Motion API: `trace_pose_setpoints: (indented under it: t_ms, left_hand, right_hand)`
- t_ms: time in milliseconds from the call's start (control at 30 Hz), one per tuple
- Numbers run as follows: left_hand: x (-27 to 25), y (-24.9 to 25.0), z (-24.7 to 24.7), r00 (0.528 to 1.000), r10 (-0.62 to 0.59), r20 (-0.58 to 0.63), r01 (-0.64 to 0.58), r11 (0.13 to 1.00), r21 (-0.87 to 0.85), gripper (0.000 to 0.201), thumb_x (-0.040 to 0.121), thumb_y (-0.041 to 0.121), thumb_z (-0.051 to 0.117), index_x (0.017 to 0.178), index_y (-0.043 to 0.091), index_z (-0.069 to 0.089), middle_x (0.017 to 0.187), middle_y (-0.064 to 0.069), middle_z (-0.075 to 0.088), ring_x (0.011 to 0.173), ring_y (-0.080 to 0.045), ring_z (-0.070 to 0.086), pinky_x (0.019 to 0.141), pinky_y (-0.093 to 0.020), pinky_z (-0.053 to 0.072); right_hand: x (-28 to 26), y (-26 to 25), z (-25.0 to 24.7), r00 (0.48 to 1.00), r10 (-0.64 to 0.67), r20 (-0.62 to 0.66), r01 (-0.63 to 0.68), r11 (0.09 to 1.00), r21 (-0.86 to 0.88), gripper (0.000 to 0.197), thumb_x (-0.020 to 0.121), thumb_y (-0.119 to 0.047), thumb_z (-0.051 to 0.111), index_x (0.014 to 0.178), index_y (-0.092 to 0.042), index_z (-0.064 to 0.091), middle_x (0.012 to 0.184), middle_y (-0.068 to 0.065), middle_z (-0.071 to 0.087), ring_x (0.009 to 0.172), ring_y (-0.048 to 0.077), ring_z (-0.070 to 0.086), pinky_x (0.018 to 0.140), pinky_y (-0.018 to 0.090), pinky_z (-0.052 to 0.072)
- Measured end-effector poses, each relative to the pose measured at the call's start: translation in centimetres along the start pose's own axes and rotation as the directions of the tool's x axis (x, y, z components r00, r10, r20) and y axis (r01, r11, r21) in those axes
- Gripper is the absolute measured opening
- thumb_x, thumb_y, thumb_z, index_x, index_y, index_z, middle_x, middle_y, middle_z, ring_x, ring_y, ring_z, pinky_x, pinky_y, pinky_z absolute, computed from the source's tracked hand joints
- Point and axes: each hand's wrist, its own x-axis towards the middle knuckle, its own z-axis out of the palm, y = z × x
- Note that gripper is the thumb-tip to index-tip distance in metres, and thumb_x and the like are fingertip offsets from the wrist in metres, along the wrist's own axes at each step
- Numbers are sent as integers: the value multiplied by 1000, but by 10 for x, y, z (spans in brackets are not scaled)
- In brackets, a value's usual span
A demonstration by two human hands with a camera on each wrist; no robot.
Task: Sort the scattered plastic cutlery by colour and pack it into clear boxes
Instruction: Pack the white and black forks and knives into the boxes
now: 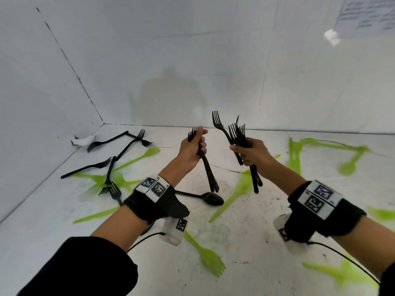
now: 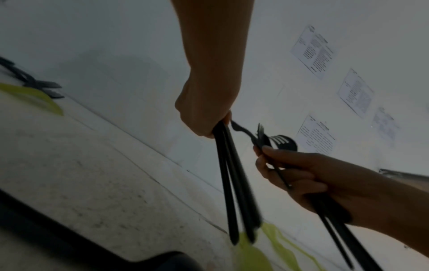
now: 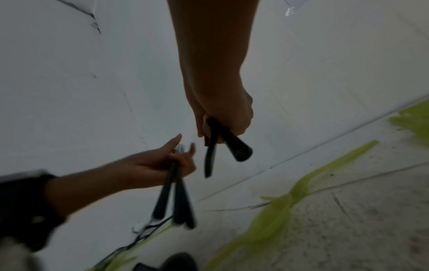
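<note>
My left hand (image 1: 193,149) is raised above the table and grips a small bundle of black forks (image 1: 208,169), tines up, handles hanging down. My right hand (image 1: 251,151) grips a larger bunch of black forks (image 1: 237,133), tines fanned upward, a short way to the right. The two hands are apart. In the left wrist view the left hand (image 2: 204,117) holds the black handles (image 2: 234,192); the right hand (image 2: 297,174) shows beside it. In the right wrist view the right hand (image 3: 225,117) clasps black handles (image 3: 232,144). No clear boxes are in view.
Loose black forks (image 1: 126,146) lie at the back left by the wall corner. A black spoon (image 1: 211,198) lies under my left hand. Green forks, spoons and knives (image 1: 233,197) are scattered over the white table (image 1: 245,242), including a green fork (image 1: 209,258) near me. White walls enclose the back and left.
</note>
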Motion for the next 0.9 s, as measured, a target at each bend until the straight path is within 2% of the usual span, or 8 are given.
trace_pose_setpoints:
  t_ms: [133, 233, 333, 433, 533, 633, 767, 900]
  left_hand:
    - [-2, -3, 19, 1000, -25, -6, 25, 1000, -17, 23, 90, 35, 59, 84, 13, 57, 54, 6, 32, 41, -3, 33, 42, -14, 32]
    - [-9, -7, 29, 998, -19, 64, 13, 996, 91, 16, 94, 26, 54, 87, 14, 62, 65, 2, 39, 57, -7, 39, 56, -18, 37]
    - [-16, -9, 31, 994, -34, 104, 30, 998, 47, 22, 99, 18, 43, 84, 12, 58, 80, 0, 52, 75, -11, 56, 67, -24, 48]
    - [-25, -9, 31, 989, -1, 149, -4, 999, 32, 22, 100, 18, 41, 86, 9, 55, 70, -1, 44, 56, -9, 53, 55, -21, 51]
    - [-35, -9, 32, 984, -3, 176, -11, 997, 73, 19, 95, 27, 51, 86, 11, 56, 61, 3, 35, 42, -4, 39, 45, -16, 39]
    - [-43, -14, 34, 973, 0, 233, -39, 985, 166, 17, 91, 25, 59, 83, 10, 58, 55, 6, 47, 43, -4, 40, 46, -15, 38]
    - [-50, -20, 30, 974, 55, 219, -109, 964, 242, 10, 93, 16, 56, 86, 10, 61, 69, 1, 57, 57, -8, 48, 52, -17, 39]
    - [-51, -18, 25, 984, 26, 177, -65, 973, 221, 14, 97, 15, 47, 103, 13, 60, 88, 2, 59, 78, -9, 55, 63, -22, 39]
  right_hand:
    - [-35, -2, 1, 996, -8, 94, 13, 999, -52, 13, 84, -4, 66, 82, -10, 55, 49, -7, 33, 34, 3, 27, 34, 15, 21]
    - [-50, 5, 1, 986, 0, 168, 27, 987, -159, 10, 84, -10, 67, 85, -11, 57, 53, -6, 32, 36, 4, 27, 36, 16, 21]
    - [-58, 8, -3, 996, 2, 95, 13, 986, -163, 13, 87, -21, 65, 91, -15, 55, 62, -5, 39, 38, 3, 32, 36, 15, 24]
    - [-59, 1, -4, 999, 17, 31, -16, 999, -35, 6, 94, -14, 51, 91, -18, 47, 80, 3, 47, 48, 9, 34, 36, 16, 25]
    - [-63, -7, 0, 995, -56, 82, 60, 997, -41, 9, 97, -11, 45, 92, -16, 50, 81, 3, 51, 50, 9, 36, 37, 16, 26]
    - [-68, -9, 8, 988, -125, 93, 131, 989, -66, 13, 98, -14, 45, 91, -19, 54, 79, 0, 54, 50, 8, 41, 39, 16, 32]
    - [-72, -6, 13, 987, -137, 84, 139, 990, -27, 11, 98, -13, 45, 102, -11, 56, 80, 3, 54, 56, 11, 49, 44, 19, 45]
    - [-74, 4, 11, 994, -96, 56, 94, 995, 39, 15, 98, -11, 43, 109, -8, 53, 73, 7, 59, 58, 15, 61, 54, 25, 55]
